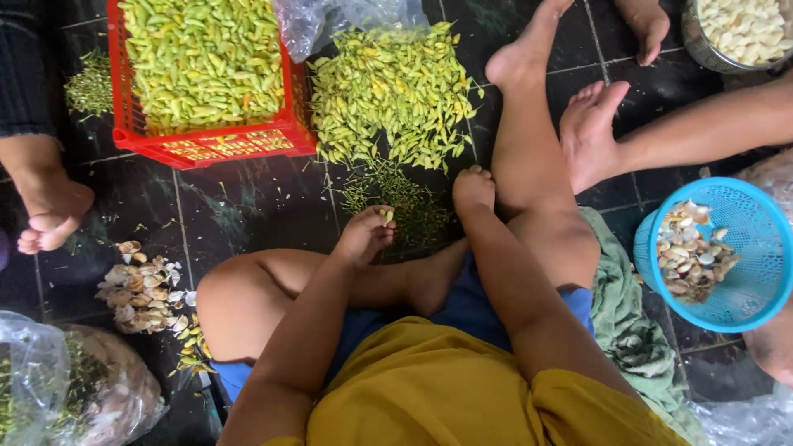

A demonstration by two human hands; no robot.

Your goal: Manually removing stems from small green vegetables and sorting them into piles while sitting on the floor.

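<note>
The floor (248, 206) is dark glossy stone tile, veined like marble. The crate (206, 144) is red moulded plastic lattice, slightly shiny. The basket (756, 272) is blue perforated plastic. The bags (314, 25) are thin, crinkled clear plastic film. The cloth (628, 322) is green, matt, rumpled fabric. The bowl (702, 45) looks like dull metal.

The person wears a mustard-yellow top without sleeves at six o'clock and blue shorts just above it. Arms, legs and feet are bare. The left hand (364, 234) and right hand (472, 190) carry no gloves, rings or bands.
</note>
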